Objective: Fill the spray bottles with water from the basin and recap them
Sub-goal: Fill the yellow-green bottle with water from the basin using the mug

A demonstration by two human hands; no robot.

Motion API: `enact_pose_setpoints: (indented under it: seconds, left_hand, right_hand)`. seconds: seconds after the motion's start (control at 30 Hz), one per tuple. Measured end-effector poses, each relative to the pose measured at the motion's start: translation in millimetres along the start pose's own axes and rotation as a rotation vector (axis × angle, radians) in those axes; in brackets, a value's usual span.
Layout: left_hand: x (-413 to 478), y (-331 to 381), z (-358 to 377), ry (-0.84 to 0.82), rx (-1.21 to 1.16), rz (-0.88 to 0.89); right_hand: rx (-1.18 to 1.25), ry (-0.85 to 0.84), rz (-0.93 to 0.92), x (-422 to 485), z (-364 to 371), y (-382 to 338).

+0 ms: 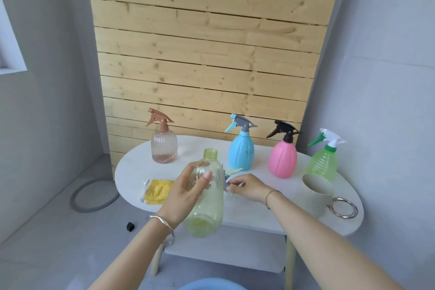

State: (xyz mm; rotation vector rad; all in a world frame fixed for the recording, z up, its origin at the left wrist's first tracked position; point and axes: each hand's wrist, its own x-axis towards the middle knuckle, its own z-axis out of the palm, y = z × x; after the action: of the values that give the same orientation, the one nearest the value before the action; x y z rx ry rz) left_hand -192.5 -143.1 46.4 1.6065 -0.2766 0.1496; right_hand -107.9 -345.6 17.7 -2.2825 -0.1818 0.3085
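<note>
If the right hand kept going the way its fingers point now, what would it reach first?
The right hand points leftward, pinching the spray head, toward the uncapped yellow bottle held by the left hand. It would probably meet that bottle's side first; they look nearly touching, though depth is unclear.

Premises: a plain domestic-type room, sparsely furnished. Evidence: bare grey walls (388, 54) and floor (58, 242); pine plank panel (207, 42) at far centre; small white oval table (259, 214) carrying household spray bottles (241, 148); window edge (9, 49) far left.
</note>
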Motion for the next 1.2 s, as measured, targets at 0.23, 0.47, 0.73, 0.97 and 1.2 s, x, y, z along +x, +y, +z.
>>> enact_pose_setpoints:
  seconds: [0.23, 0.47, 0.73, 0.97, 1.2]
  left_hand:
    - [-6.0, -18.9, -2.7, 0.02, -0.015, -0.025]
    - [-11.6, -22.4, 13.0, -0.02, -0.02, -0.014]
    - [-18.5, -20.2, 59.1, -0.138, -0.081, -0.021]
    - [-32.8, -29.7, 80.7, -0.168, -0.102, -0.041]
    - [-49.3, -44.0, 69.0, -0.221, -0.078, -0.075]
  right_hand:
    - [-0.024, 0.092, 0.037, 13.4, 10.8, 24.3]
    - [-0.099, 0.523, -0.16, -27.6, -32.1, 11.4]
    - [-0.018, 0.851, 0.415, -111.3, -111.9, 92.7]
    - [0.257, 0.842, 0.438, -122.1, -99.6, 109.4]
    - [0.474, 0.955, 0.255, -137.7, -85.0, 130.2]
